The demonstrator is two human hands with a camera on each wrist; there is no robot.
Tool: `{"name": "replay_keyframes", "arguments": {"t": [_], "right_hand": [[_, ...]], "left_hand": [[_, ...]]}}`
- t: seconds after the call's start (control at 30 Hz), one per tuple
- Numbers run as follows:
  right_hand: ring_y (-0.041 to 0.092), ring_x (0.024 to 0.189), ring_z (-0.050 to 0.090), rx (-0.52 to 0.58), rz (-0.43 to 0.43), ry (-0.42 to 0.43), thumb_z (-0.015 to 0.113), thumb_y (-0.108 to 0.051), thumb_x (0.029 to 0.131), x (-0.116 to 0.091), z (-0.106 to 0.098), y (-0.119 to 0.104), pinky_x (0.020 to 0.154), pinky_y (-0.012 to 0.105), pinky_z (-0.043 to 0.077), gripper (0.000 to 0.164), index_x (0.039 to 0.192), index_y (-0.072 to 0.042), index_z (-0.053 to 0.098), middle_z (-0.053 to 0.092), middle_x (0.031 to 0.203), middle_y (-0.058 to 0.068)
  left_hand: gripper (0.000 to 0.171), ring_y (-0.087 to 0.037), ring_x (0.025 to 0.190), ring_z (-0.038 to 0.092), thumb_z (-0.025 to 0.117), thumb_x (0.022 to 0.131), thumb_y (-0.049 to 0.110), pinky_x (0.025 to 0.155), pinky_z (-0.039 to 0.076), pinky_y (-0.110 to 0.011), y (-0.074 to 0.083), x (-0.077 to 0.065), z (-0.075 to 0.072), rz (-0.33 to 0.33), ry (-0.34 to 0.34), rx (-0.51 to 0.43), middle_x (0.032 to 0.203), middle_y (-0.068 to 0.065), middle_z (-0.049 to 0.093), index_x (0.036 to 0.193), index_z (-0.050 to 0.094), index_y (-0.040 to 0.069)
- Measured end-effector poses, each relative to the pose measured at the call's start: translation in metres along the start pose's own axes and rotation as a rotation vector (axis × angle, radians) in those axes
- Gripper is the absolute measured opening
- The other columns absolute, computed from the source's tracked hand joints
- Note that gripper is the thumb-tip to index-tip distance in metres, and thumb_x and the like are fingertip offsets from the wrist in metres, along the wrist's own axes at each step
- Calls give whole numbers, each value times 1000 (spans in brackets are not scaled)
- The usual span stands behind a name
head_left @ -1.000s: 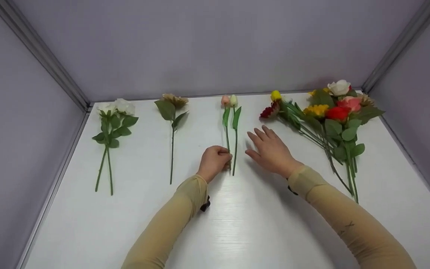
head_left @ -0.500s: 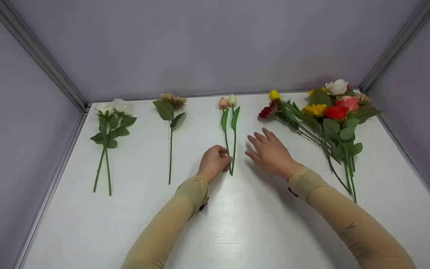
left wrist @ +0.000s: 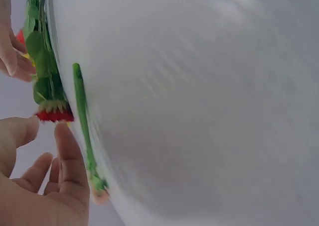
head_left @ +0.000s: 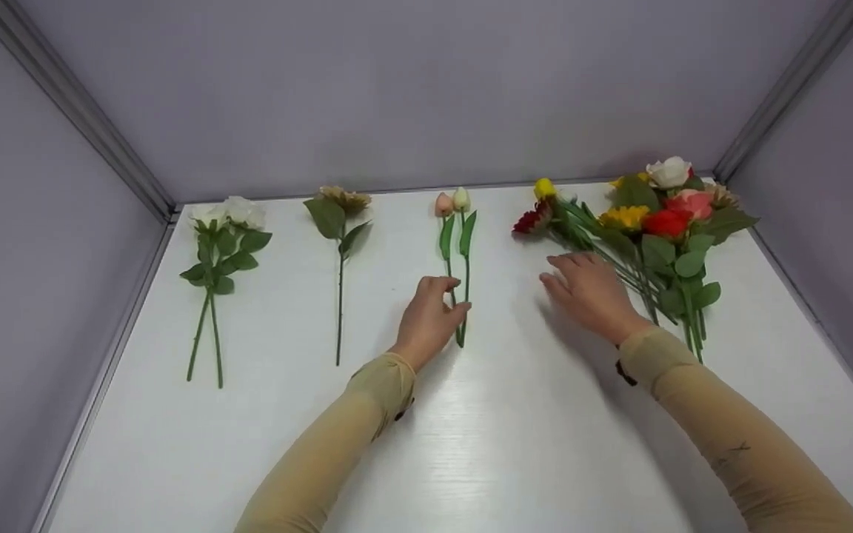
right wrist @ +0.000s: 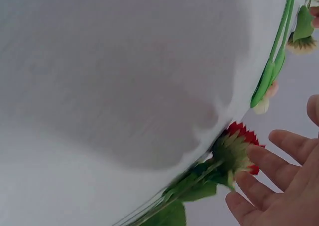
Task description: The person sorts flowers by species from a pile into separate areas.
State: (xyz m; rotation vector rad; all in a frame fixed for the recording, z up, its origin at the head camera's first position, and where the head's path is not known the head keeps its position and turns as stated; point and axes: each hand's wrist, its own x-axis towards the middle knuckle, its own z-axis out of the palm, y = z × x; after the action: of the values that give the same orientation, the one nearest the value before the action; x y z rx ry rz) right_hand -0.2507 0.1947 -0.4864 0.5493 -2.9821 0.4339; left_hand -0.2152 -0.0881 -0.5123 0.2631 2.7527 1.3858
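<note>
green tulip stems (head_left: 467, 275) partly behind left hand (head_left: 430, 322), bunched flowers (head_left: 667, 222) partly hidden by right hand (head_left: 595, 295), both hands' fingers parted

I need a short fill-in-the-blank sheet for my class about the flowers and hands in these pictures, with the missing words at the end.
1. The number of tulips beside the left hand is ____.
2. In the head view, the pink tulip lies to the ____ of the cream tulip.
3. The flower pair at the head view's far left has ____ petals.
4. In the right wrist view, the flower head beside the right hand is ____.

Missing words: two; left; white; red
</note>
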Motion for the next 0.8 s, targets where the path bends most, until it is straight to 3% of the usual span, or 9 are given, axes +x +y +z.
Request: {"name": "replay_keyframes", "arguments": {"t": [0.23, 0.37, 0.5, 0.63, 0.8], "right_hand": [[45, 106, 57, 65, 152, 70, 57, -19, 103, -12, -40, 52, 96, 62, 45, 28, 113, 4, 70, 66, 113, 25], [41, 89, 61, 90, 228, 46, 57, -13, 98, -22, -65, 79, 81, 59, 51, 22, 106, 4, 68, 67, 102, 22], [28, 63, 51, 104, 334, -71, 58, -16, 95, -34, -82, 104, 56, 45, 45, 19, 82, -2, 61, 56, 70, 10], [18, 55, 40, 137, 413, -229, 65, -22, 93, -46, -94, 120, 50, 36, 36, 37, 62, -14, 46, 39, 56, -2], [22, 66, 61, 213, 480, -379, 70, -31, 93, -64, -101, 128, 58, 38, 52, 34, 72, -4, 65, 65, 69, 5]], "left_hand": [[53, -21, 131, 51, 65, 102, 33, 107, 45, -36, 29, -13, 18, 298, -63, 207, 143, -7, 50, 149, 51, 13], [57, -22, 140, 44, 61, 104, 38, 114, 38, -35, 44, -22, 31, 468, -141, 365, 154, -6, 45, 154, 46, 15], [62, -23, 148, 35, 57, 105, 43, 121, 26, -34, 58, -32, 42, 635, -189, 511, 162, -6, 37, 158, 40, 16], [68, -25, 151, 28, 53, 104, 50, 124, 18, -37, 70, -41, 51, 760, -218, 635, 166, -6, 30, 161, 34, 19], [74, -24, 154, 19, 48, 103, 60, 125, 13, -42, 81, -54, 64, 815, -308, 726, 169, -3, 21, 164, 26, 25]]}}
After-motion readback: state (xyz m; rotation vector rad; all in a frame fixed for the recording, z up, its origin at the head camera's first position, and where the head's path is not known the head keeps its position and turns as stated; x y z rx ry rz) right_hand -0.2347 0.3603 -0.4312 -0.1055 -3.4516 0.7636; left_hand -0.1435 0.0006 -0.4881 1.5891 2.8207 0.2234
